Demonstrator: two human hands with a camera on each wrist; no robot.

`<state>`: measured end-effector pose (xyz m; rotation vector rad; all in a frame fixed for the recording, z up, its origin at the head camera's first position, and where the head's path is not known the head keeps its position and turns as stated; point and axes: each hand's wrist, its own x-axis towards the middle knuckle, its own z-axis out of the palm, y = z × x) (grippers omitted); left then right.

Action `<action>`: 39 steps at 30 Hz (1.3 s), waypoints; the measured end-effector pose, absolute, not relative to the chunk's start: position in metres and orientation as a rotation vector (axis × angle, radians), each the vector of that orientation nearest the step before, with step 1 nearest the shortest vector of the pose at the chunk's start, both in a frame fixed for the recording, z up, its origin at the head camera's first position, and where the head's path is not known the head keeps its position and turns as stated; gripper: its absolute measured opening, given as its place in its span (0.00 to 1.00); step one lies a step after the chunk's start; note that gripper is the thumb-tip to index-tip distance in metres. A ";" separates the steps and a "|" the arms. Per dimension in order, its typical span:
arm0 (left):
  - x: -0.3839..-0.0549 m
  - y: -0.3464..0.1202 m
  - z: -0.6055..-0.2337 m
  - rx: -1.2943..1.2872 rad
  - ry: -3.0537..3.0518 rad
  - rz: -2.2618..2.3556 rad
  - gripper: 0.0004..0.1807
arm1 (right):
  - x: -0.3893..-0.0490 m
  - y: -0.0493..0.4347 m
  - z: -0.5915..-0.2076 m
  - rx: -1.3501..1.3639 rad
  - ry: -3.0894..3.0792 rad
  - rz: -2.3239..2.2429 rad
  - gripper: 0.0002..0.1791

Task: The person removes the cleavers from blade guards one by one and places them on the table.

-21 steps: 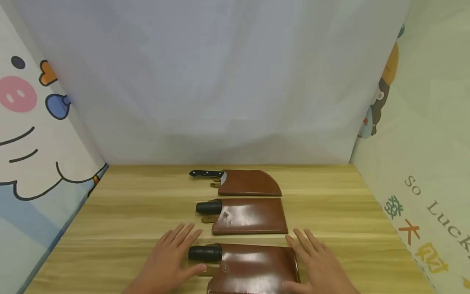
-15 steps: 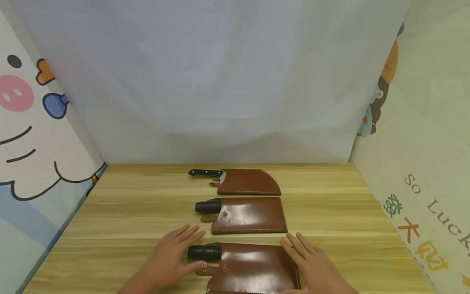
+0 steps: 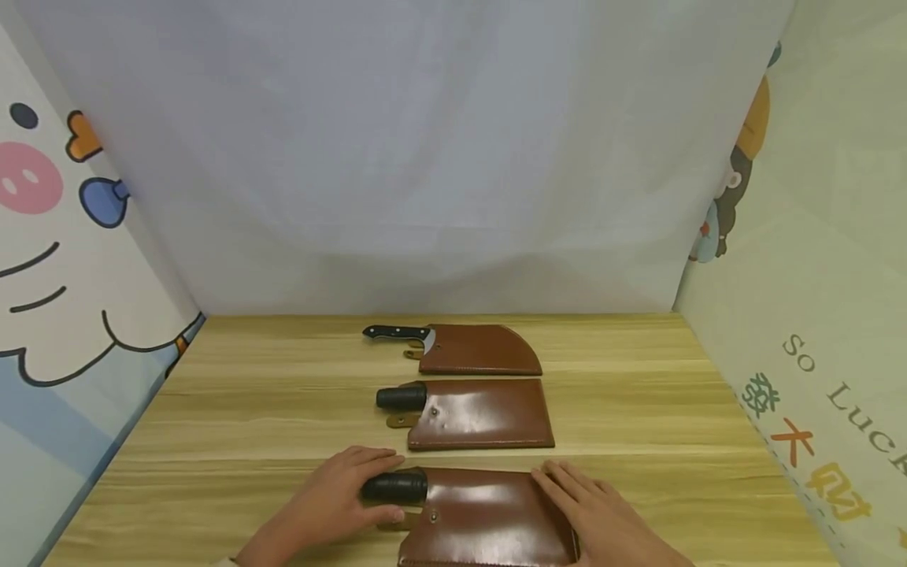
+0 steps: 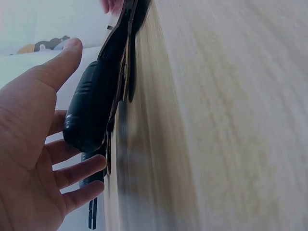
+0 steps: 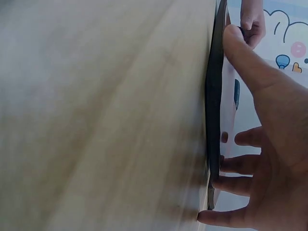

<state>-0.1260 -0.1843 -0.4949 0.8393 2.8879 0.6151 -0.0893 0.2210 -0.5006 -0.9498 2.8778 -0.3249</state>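
Note:
Nearest me on the table lies a cleaver with a ribbed black handle (image 3: 393, 487) and its blade in a brown leather sheath (image 3: 489, 516). My left hand (image 3: 333, 498) hovers round that handle, fingers beyond it and thumb by the sheath's strap; the left wrist view shows the fingers loosely spread, with a gap between palm and handle (image 4: 87, 106). At the sheath's right end is my right hand (image 3: 602, 512), its fingers over the corner. In the right wrist view its fingers (image 5: 236, 183) are extended beside the sheath's edge; contact is hard to tell.
A second sheathed cleaver (image 3: 489, 413) with a black handle lies behind the nearest one. Farther back is a third (image 3: 482, 350), its sheath rounded and its handle riveted. The wooden table (image 3: 234, 409) meets a white cloth (image 3: 439, 157) behind and printed cloths at both sides.
My left hand has moved right, its fingers coming over the near cleaver's handle. My right hand has shifted left and nearer onto the sheath's end. The cleavers have stayed put.

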 end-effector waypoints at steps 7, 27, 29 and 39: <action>-0.129 -0.180 -0.500 0.864 2.841 0.681 0.38 | -0.091 0.220 -0.504 -0.963 2.888 -0.318 0.64; -0.131 -0.176 -0.504 0.845 2.800 0.793 0.26 | -0.098 0.220 -0.508 -1.148 2.930 -0.266 0.65; -0.130 -0.177 -0.503 0.836 2.798 0.783 0.26 | -0.098 0.219 -0.507 -1.160 2.940 -0.277 0.65; -0.126 -0.177 -0.494 0.890 2.928 0.731 0.23 | -0.097 0.215 -0.494 -1.045 2.901 -0.425 0.70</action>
